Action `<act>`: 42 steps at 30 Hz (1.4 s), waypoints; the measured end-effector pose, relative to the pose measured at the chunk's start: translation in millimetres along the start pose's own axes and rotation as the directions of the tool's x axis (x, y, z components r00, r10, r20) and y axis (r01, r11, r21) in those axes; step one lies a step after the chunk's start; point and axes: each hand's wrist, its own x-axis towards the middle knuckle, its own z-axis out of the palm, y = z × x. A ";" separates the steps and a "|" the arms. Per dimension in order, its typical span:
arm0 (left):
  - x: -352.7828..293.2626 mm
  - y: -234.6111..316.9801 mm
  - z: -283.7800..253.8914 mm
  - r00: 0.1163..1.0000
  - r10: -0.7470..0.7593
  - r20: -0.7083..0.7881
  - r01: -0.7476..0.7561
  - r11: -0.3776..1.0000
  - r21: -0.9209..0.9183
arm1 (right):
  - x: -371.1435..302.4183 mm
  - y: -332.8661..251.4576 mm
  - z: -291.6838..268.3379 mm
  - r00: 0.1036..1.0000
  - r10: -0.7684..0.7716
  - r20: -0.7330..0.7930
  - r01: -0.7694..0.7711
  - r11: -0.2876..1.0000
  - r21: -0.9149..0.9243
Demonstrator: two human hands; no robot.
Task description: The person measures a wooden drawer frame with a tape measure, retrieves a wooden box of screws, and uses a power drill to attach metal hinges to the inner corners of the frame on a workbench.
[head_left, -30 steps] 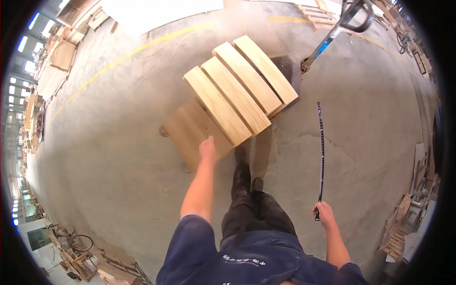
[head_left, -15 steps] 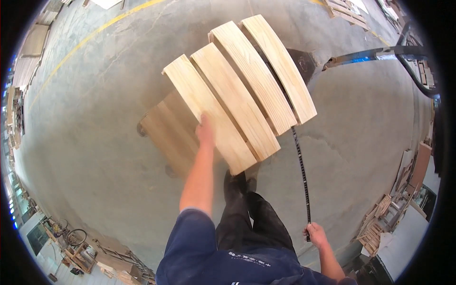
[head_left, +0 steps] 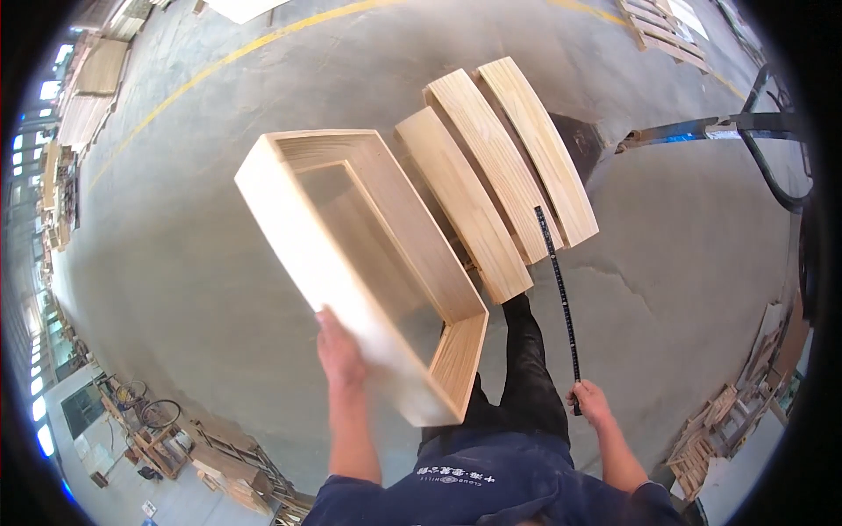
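My left hand (head_left: 340,351) grips the near-left side of a pale wooden drawer box (head_left: 294,254), lifted and tilted so its hollow inside shows; part of the hand is blurred. The fingers behind the board are hidden. My right hand (head_left: 590,401) is closed round the lower end of a thin black measuring rule (head_left: 564,298) with pale marks. The rule's far end overlaps the middle one of three similar wooden boxes: a near one (head_left: 460,197), a middle one (head_left: 491,158) and a far one (head_left: 539,149), standing side by side.
A dark metal-and-blue handle (head_left: 684,131) reaches in from the right behind the boxes. Wooden pallets (head_left: 662,35) lie at the upper right and scrap timber (head_left: 715,421) at the lower right. A bicycle (head_left: 158,412) stands at the lower left. My legs (head_left: 531,368) are close to the boxes.
The nearest box in the row has been lifted by my left hand and turned toward the left, opening its inside to view. The rule's tip now overlaps the remaining boxes.
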 end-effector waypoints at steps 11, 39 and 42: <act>33.2 -47.0 60.5 0.819 0.098 0.566 0.279 0.794 -0.540 | 13.3 -89.1 -80.5 0.983 -0.145 -0.113 0.162 0.974 0.157; 41.1 34.9 192.8 0.911 0.156 0.382 0.019 0.909 -0.415 | 12.3 -123.5 -114.3 0.985 -0.144 -0.098 0.154 0.982 0.107; -0.6 113.9 181.7 0.804 0.180 0.567 0.002 0.952 -0.305 | 15.4 -118.4 -111.6 0.982 -0.168 -0.089 0.179 0.972 0.149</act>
